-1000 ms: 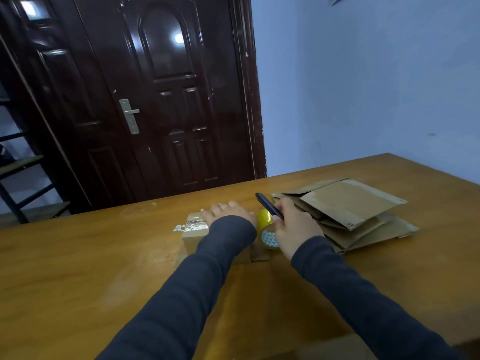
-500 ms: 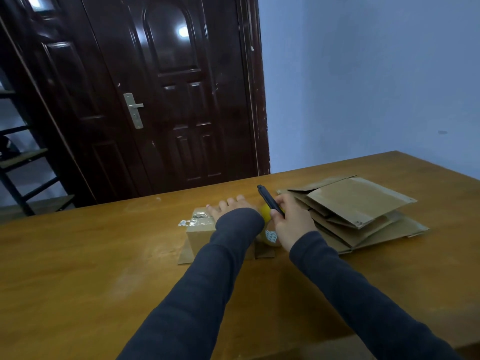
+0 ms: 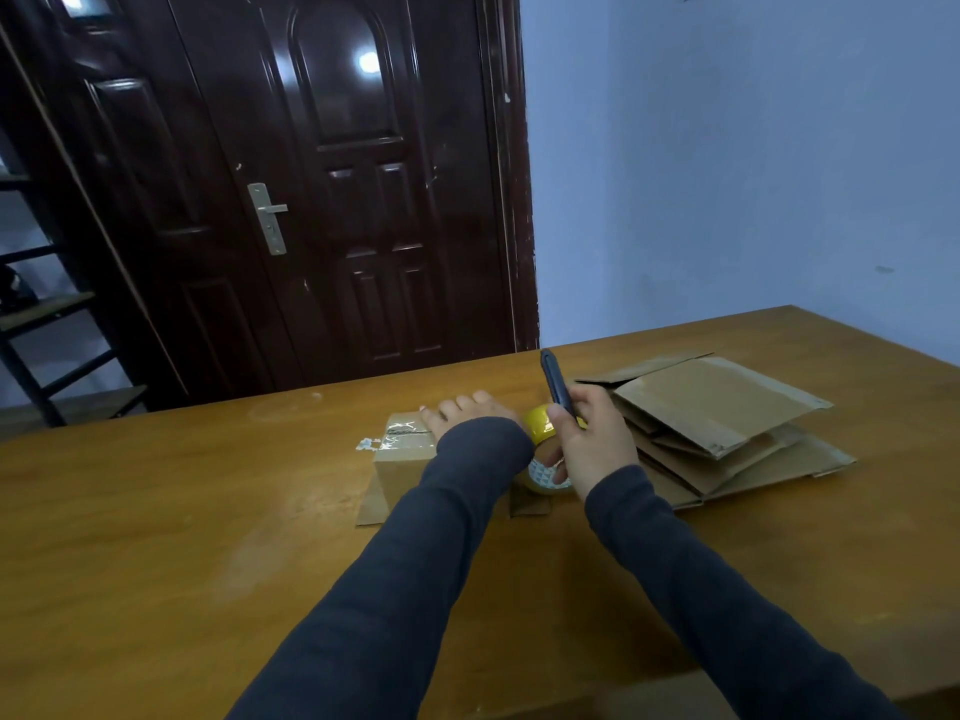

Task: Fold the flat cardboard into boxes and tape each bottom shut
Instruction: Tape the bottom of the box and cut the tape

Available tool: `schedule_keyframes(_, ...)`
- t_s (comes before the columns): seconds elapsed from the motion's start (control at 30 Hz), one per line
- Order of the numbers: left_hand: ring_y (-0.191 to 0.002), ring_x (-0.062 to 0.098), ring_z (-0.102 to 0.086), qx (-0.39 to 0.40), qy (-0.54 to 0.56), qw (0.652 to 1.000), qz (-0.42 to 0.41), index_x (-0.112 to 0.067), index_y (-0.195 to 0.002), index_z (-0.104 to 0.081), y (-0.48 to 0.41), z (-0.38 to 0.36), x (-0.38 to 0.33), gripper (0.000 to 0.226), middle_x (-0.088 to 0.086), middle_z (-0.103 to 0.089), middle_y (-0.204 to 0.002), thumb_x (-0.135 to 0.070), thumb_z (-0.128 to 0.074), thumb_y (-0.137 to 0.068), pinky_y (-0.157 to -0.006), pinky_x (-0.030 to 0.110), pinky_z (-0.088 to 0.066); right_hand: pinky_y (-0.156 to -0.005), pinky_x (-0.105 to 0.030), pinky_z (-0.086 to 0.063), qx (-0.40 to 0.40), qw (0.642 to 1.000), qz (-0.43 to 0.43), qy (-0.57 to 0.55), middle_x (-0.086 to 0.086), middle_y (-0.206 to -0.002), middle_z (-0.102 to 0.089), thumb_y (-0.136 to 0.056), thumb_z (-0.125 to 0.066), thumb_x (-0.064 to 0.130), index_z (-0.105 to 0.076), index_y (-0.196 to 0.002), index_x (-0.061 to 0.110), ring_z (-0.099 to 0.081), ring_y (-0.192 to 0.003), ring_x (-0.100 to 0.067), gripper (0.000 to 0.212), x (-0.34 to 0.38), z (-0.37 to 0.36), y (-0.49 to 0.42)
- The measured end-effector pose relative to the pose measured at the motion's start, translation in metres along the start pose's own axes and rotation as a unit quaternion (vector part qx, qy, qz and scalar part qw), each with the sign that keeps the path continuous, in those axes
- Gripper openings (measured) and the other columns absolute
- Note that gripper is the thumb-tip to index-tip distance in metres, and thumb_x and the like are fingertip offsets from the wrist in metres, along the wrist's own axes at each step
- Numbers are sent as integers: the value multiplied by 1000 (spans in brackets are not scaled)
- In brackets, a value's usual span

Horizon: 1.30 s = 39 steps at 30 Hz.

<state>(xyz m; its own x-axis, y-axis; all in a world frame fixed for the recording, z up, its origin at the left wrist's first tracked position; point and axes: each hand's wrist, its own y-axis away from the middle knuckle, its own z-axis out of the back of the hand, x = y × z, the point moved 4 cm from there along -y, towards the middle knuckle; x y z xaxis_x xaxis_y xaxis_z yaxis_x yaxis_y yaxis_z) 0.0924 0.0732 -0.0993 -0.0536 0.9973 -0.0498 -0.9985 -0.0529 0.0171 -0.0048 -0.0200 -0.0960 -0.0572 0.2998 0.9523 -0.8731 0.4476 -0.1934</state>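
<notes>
Your left hand lies flat, fingers straight, on the box; your right hand curls round the knife and tape roll beside it

We see the right hand turn at the wrist; the cutter it grips, which a second ago slanted low toward the left, now stands much steeper, its tip higher above the table; half a second ago it was only partway through that swing; the hand also sits higher over the tape roll, so the roll's yellow top, mostly covered a moment before, shows again between our two hands, and its pale patterned core shows under the palm; our view drifts a little too, so the door now sits slightly further right.
</notes>
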Motion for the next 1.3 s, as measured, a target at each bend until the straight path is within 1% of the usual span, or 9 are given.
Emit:
schedule_keyframes(0.17,-131,31,-41,153,81,984,-31,3,-131,-49,-21,8,9,41,18,-41,-145,-21,-36,-101,-112,40,-29,-55,-30,-40,35,995,-60,-73,-16,-119,-58,-92,-48,14,-43,-133,22,-50,-82,-25,42,-3,3,3)
schedule_keyframes(0.23,-120,25,-49,134,93,986,-29,2,-114,-59,-18,24,16,32,15,-46,-142,-20,-39,-101,-106,32,-32,-52,-26,-37,65,996,-52,-34,-17,-112,-60,-96,-45,13,-39,-137,23,-49,-71,-17,43,-2,4,9)
schedule_keyframes(0.33,-134,23,-37,90,44,990,-102,-19,-139,-45,-7,26,29,45,5,-40,-148,-37,-24,-103,-110,38,-23,-53,-27,-41,93,995,-11,37,-5,-82,-64,-99,-42,16,-46,-132,20,-50,-60,-11,33,1,3,20)
schedule_keyframes(0.43,-132,18,-34,-13,40,985,-166,-35,-138,-42,9,20,44,46,-6,-43,-145,-41,-15,-101,-107,39,-17,-71,-31,-53,76,988,15,133,0,-88,-62,-98,-46,23,-52,-123,21,-61,-77,-15,25,3,4,27)
schedule_keyframes(0.5,-131,18,-35,-28,26,983,-177,-35,-137,-42,6,19,43,46,-7,-44,-144,-41,-14,-101,-106,40,-18,-78,-31,-53,63,985,20,159,2,-96,-59,-98,-47,25,-51,-121,19,-62,-88,-17,24,6,3,28)
schedule_keyframes(0.73,-125,18,-41,-39,34,982,-181,-33,-129,-49,2,14,43,46,-5,-52,-136,-39,-14,-100,-101,41,-22,-71,-35,-51,62,973,29,219,-10,-94,-62,-94,-48,23,-48,-106,14,-60,-86,-27,15,15,-12,25)
schedule_keyframes(0.87,-124,19,-41,-49,46,982,-177,-32,-127,-50,3,14,43,45,-4,-53,-135,-39,-14,-100,-101,41,-22,-74,-34,-50,69,975,7,210,-6,-93,-55,-95,-48,23,-48,-107,14,-56,-84,-23,15,13,-17,25)
schedule_keyframes(1.13,-119,20,-45,-49,51,983,-172,-29,-116,-53,0,13,41,43,-2,-57,-128,-39,-15,-100,-99,43,-24,-54,-17,-40,90,983,1,159,-2,-92,-58,-95,-51,25,-49,-104,19,-54,-76,-12,11,4,-14,29)
schedule_keyframes(1.3,-119,21,-45,-56,49,983,-169,-29,-117,-53,-1,11,41,44,-1,-57,-128,-39,-14,-100,-99,43,-24,-56,-15,-42,109,984,25,139,6,-83,-48,-96,-51,24,-47,-103,22,-49,-72,-5,9,3,-4,48)
